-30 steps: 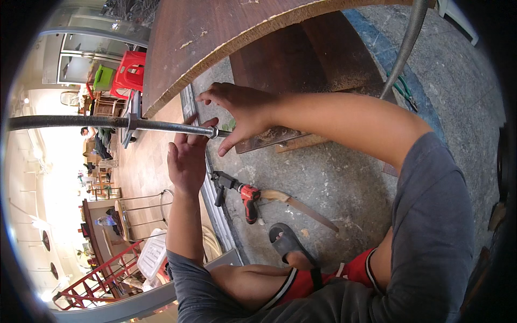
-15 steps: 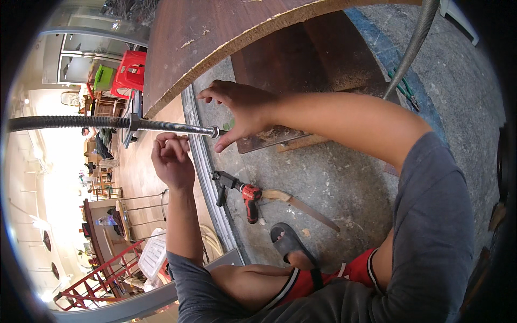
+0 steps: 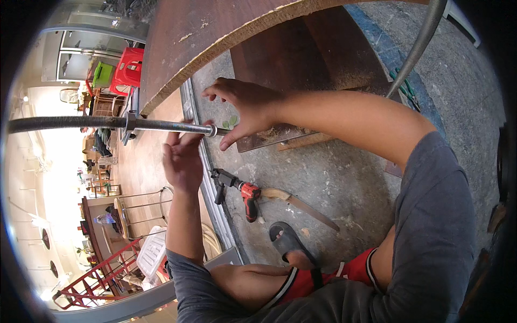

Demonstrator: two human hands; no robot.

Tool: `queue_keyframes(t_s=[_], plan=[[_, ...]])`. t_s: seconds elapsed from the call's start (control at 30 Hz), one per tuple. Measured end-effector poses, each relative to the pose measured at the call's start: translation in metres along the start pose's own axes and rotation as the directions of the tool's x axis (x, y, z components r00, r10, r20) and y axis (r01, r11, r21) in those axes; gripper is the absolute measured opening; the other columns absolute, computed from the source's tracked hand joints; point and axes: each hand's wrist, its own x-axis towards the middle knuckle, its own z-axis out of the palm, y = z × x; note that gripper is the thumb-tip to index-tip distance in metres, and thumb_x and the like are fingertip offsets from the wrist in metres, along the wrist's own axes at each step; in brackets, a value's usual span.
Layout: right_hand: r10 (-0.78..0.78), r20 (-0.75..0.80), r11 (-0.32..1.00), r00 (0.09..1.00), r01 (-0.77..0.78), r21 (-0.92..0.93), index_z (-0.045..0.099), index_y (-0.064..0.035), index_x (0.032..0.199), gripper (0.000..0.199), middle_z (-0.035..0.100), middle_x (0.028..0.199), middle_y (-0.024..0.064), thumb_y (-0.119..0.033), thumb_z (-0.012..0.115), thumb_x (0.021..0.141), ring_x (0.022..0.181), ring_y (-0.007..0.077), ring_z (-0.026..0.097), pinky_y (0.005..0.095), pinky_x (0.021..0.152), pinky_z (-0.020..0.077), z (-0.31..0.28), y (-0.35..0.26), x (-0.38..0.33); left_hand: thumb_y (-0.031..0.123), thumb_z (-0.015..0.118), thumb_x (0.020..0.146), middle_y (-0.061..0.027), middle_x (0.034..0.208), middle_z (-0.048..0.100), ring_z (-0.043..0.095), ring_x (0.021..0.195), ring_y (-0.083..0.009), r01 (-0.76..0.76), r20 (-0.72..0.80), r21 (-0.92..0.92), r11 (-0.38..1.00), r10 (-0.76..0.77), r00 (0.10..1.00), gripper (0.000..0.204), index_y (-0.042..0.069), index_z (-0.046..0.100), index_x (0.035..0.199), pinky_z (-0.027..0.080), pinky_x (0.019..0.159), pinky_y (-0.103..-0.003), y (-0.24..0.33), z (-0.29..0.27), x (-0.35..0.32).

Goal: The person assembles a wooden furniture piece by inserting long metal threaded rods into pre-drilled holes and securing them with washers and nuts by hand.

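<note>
A long threaded metal rod (image 3: 167, 126) comes in from the left side, with a large nut (image 3: 130, 123) partway along it. At its right end are a shiny collar (image 3: 212, 130) and a short dark tip. My left hand (image 3: 183, 166) is just below the rod, fingers apart and slightly blurred, some reaching up behind the shaft. Whether they touch it I cannot tell. My right hand (image 3: 250, 109) is open in a C shape around the rod's end, its thumb beside the dark tip. Nothing is in its grasp.
A brown board (image 3: 199, 48) with a rough cut edge spans the top; another dark board (image 3: 307, 70) with sawdust lies below it. On the concrete floor are a red-black cordless power tool (image 3: 249, 199) and a wooden-handled handsaw (image 3: 307, 209). Green-handled pliers (image 3: 406, 91) lie right.
My left hand has moved up and right along the rod, its curled fingers opening and reaching behind it. My right hand has shifted slightly right and stays open.
</note>
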Motion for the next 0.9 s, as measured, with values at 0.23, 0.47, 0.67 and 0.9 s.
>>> queue_keyframes(t_s=[0.23,0.47,0.67,0.9], plan=[[0.006,-0.016,1.0,1.0,-0.006,0.009,0.047,0.006,0.133,0.106,0.054,0.126,0.0229,-0.059,0.09,0.062,0.118,0.0356,0.056,0.0402,0.102,0.0463,0.002,-0.003,0.003,0.051,0.032,0.104,-0.0263,0.142,0.053,0.05,0.132,-0.0335,-0.071,0.027,-0.009,0.997,0.071,0.997,0.072,-0.002,0.029,0.153,0.033,0.113,-0.046,0.008,0.003,0.007],[0.016,-0.01,0.999,1.0,-0.016,0.034,0.045,0.0004,0.137,0.105,0.054,0.126,0.0189,-0.049,0.094,0.059,0.113,0.033,0.057,0.0412,0.099,0.0482,0.004,-0.003,0.0,0.034,0.027,0.107,-0.0062,0.063,0.056,0.062,0.081,-0.019,-0.149,0.024,-0.103,0.983,0.152,0.988,0.048,0.001,0.06,0.116,0.042,0.102,-0.043,0.012,-0.054,0.002],[-0.008,-0.008,0.999,1.0,0.008,0.031,0.047,0.0054,0.133,0.103,0.055,0.126,0.0229,-0.057,0.09,0.062,0.117,0.0358,0.057,0.0402,0.099,0.0483,0.003,-0.002,0.0,0.04,0.031,0.106,-0.0169,0.092,0.068,0.062,0.104,-0.0322,-0.031,0.049,-0.113,0.993,0.037,0.998,0.054,-0.002,0.048,0.135,0.032,0.112,-0.043,0.014,-0.004,0.002],[0.334,0.043,0.922,0.942,-0.336,0.193,0.063,-0.0029,0.109,0.052,0.072,0.099,0.0129,-0.035,0.086,0.075,0.094,0.0282,0.071,0.038,0.085,0.0539,0.037,-0.012,-0.01,0.05,0.036,0.102,-0.0295,0.145,0.05,0.042,0.142,-0.0337,-0.045,-0.021,-0.003,0.999,0.045,0.999,0.076,-0.002,0.023,0.155,0.027,0.117,-0.045,0.011,0.02,0.01]])
